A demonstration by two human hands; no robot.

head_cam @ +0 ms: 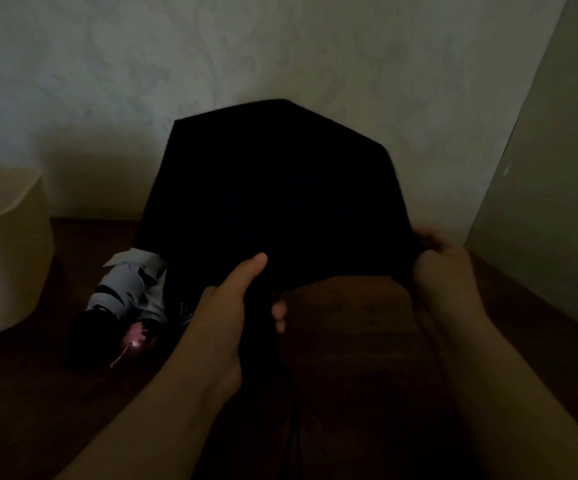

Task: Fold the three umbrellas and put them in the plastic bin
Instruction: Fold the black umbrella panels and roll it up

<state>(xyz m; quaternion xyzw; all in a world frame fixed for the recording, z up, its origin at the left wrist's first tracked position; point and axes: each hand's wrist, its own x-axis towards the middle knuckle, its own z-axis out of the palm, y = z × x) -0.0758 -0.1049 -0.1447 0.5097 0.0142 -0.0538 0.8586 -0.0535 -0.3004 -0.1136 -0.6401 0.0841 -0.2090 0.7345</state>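
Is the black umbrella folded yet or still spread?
Spread: the black umbrella shows a wide angular canopy, the left hand and right hand gripping its near edge.

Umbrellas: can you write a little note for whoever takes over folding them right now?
Left hand: its grip is on the black umbrella at the near edge, thumb on top.
Right hand: pinches the same cloth at its right edge.
The black umbrella is spread out, not folded yet.
A grey and white umbrella lies collapsed on the table, left of the black one.
The bin stands at far left; its inside is not visible.
A third umbrella cannot be made out in the dim picture.
Left: fold the black one, then bin them all.
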